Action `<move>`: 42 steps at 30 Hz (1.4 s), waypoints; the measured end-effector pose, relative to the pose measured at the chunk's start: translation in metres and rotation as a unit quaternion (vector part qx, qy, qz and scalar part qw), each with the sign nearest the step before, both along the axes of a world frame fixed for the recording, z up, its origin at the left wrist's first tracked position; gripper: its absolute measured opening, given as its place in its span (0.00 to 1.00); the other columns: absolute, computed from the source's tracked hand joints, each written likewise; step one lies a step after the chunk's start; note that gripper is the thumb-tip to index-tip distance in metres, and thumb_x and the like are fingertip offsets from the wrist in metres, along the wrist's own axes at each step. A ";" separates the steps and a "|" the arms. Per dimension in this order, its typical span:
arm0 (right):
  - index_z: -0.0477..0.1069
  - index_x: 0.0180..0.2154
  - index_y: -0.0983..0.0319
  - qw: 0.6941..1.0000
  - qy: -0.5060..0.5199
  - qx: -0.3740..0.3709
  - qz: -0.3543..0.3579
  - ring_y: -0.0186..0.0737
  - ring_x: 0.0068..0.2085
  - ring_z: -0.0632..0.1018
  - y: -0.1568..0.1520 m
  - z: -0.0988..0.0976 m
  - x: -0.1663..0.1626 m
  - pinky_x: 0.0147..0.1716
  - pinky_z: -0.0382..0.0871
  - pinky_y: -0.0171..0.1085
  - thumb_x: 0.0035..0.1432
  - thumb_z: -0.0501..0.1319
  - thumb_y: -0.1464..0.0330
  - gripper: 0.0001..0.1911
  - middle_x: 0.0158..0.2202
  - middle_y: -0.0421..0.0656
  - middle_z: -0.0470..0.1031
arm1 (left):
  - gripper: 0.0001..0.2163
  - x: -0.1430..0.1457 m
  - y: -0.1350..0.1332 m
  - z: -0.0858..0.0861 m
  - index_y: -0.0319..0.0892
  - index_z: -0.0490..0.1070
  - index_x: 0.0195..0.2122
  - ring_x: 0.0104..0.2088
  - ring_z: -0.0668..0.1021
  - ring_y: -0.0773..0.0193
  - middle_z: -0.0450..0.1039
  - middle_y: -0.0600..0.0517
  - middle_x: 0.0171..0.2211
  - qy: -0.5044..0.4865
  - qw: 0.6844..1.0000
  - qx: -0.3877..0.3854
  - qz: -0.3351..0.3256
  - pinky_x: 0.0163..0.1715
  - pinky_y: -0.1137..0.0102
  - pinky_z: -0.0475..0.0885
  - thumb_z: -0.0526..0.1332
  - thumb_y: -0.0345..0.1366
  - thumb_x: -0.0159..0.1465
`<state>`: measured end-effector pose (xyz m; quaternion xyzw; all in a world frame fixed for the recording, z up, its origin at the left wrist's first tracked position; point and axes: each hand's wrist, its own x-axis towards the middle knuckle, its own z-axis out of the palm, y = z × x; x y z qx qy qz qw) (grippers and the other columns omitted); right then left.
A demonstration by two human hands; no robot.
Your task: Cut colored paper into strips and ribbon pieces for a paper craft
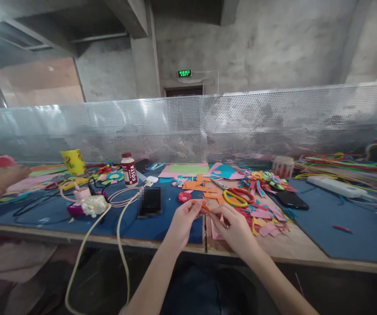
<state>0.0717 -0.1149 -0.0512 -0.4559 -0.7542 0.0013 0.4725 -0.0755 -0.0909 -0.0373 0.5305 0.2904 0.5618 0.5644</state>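
Between my two hands, above the table's near edge, is a small piece of orange paper (204,206). My left hand (186,217) pinches its left side, and the fingertips of my right hand (232,223) close on its right end. How the paper is folded is too small to tell. Just behind my left hand lies a red paper flower (185,197). Scissors with red and yellow handles (236,197) rest beyond my right hand on orange paper strips (193,185). Pink and other paper scraps (267,223) are heaped to the right of that hand.
A black phone (291,200) lies right, near a white power strip (336,187) and coloured craft stems (349,166). Left are a dark blurred device (151,201), a bottle (129,169), a yellow can (73,161) and cables hanging over the edge. Another person's hands (6,177) work far left.
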 end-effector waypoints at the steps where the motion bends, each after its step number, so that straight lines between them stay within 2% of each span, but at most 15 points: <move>1: 0.70 0.34 0.60 1.000 -0.021 0.006 -0.010 0.35 0.28 0.71 -0.001 0.000 0.001 0.27 0.63 0.33 0.60 0.51 0.64 0.12 0.31 0.43 0.72 | 0.14 0.000 0.000 0.000 0.38 0.75 0.34 0.32 0.74 0.64 0.74 0.49 0.30 -0.005 1.000 -0.009 0.011 0.38 0.69 0.66 0.62 0.45 0.54; 6: 0.73 0.35 0.60 0.993 -0.089 0.046 -0.060 0.37 0.34 0.73 0.001 0.004 0.014 0.31 0.64 0.33 0.62 0.48 0.64 0.15 0.32 0.45 0.72 | 0.09 0.001 0.000 -0.001 0.39 0.75 0.28 0.33 0.74 0.65 0.74 0.51 0.29 0.027 0.999 0.001 0.038 0.37 0.71 0.67 0.65 0.41 0.51; 10: 0.72 0.39 0.60 0.994 -0.078 0.048 -0.054 0.40 0.37 0.73 0.004 0.006 0.024 0.35 0.65 0.35 0.62 0.49 0.64 0.14 0.34 0.46 0.72 | 0.09 0.001 -0.001 -0.003 0.38 0.74 0.29 0.36 0.74 0.63 0.75 0.50 0.30 0.061 0.997 0.018 0.034 0.39 0.71 0.67 0.65 0.39 0.52; 12: 0.68 0.44 0.60 0.997 -0.029 0.029 -0.060 0.39 0.35 0.72 0.002 0.005 0.022 0.33 0.65 0.36 0.60 0.51 0.63 0.13 0.35 0.45 0.71 | 0.10 0.001 0.000 -0.004 0.38 0.74 0.30 0.36 0.75 0.62 0.75 0.49 0.30 0.055 0.998 0.016 0.039 0.39 0.69 0.68 0.64 0.40 0.52; 14: 0.66 0.45 0.61 0.996 0.051 -0.011 -0.076 0.37 0.29 0.71 -0.002 0.004 0.016 0.29 0.64 0.35 0.59 0.52 0.61 0.15 0.32 0.43 0.70 | 0.10 0.001 0.000 -0.006 0.38 0.74 0.30 0.35 0.75 0.62 0.75 0.49 0.30 0.043 0.998 0.013 0.049 0.38 0.69 0.69 0.64 0.41 0.52; 18: 0.66 0.30 0.60 0.973 0.193 -0.120 -0.043 0.35 0.23 0.67 -0.008 0.004 -0.001 0.23 0.61 0.34 0.57 0.52 0.55 0.16 0.23 0.40 0.67 | 0.10 0.000 0.000 -0.006 0.38 0.75 0.29 0.35 0.75 0.62 0.75 0.48 0.30 0.056 0.996 0.026 0.057 0.39 0.69 0.69 0.65 0.41 0.52; 21: 0.65 0.26 0.60 0.951 0.263 -0.162 0.013 0.34 0.22 0.66 -0.006 0.007 -0.010 0.21 0.60 0.34 0.54 0.54 0.53 0.17 0.21 0.38 0.66 | 0.10 -0.001 -0.002 -0.004 0.38 0.75 0.29 0.35 0.75 0.61 0.76 0.48 0.30 0.076 0.995 0.043 0.055 0.40 0.69 0.68 0.64 0.40 0.52; 25: 0.64 0.25 0.60 0.929 0.321 -0.176 0.059 0.33 0.22 0.66 -0.001 0.010 -0.014 0.21 0.59 0.33 0.51 0.58 0.53 0.17 0.21 0.36 0.64 | 0.09 -0.001 -0.005 -0.003 0.38 0.75 0.29 0.35 0.76 0.61 0.76 0.49 0.29 0.087 0.993 0.052 0.059 0.39 0.69 0.68 0.64 0.40 0.53; 29: 0.62 0.25 0.61 0.897 0.371 -0.222 0.086 0.28 0.17 0.59 -0.001 0.009 -0.016 0.15 0.51 0.31 0.49 0.59 0.53 0.17 0.18 0.33 0.58 | 0.09 -0.001 -0.005 -0.004 0.38 0.76 0.30 0.35 0.76 0.61 0.76 0.49 0.29 0.085 0.993 0.052 0.065 0.40 0.69 0.69 0.64 0.39 0.53; 33: 0.61 0.26 0.60 0.870 0.411 -0.253 0.102 0.26 0.15 0.53 -0.003 0.008 -0.018 0.13 0.44 0.30 0.48 0.59 0.54 0.17 0.16 0.31 0.54 | 0.09 -0.001 -0.002 -0.007 0.38 0.75 0.30 0.36 0.76 0.61 0.76 0.49 0.30 0.093 0.992 0.061 0.066 0.40 0.69 0.69 0.63 0.40 0.54; 39: 0.60 0.25 0.60 0.877 0.401 -0.243 0.106 0.26 0.16 0.54 0.000 0.005 -0.018 0.14 0.44 0.29 0.50 0.58 0.58 0.13 0.16 0.31 0.53 | 0.11 0.000 0.001 -0.010 0.38 0.73 0.30 0.36 0.75 0.61 0.75 0.50 0.30 0.112 0.989 0.059 0.082 0.40 0.70 0.69 0.62 0.42 0.55; 42: 0.60 0.25 0.61 0.894 0.371 -0.233 0.094 0.27 0.17 0.58 0.004 0.003 -0.016 0.16 0.49 0.29 0.51 0.57 0.61 0.11 0.17 0.32 0.55 | 0.11 0.000 0.002 -0.010 0.38 0.72 0.33 0.36 0.75 0.62 0.74 0.50 0.30 0.109 0.989 0.055 0.087 0.38 0.70 0.69 0.61 0.42 0.56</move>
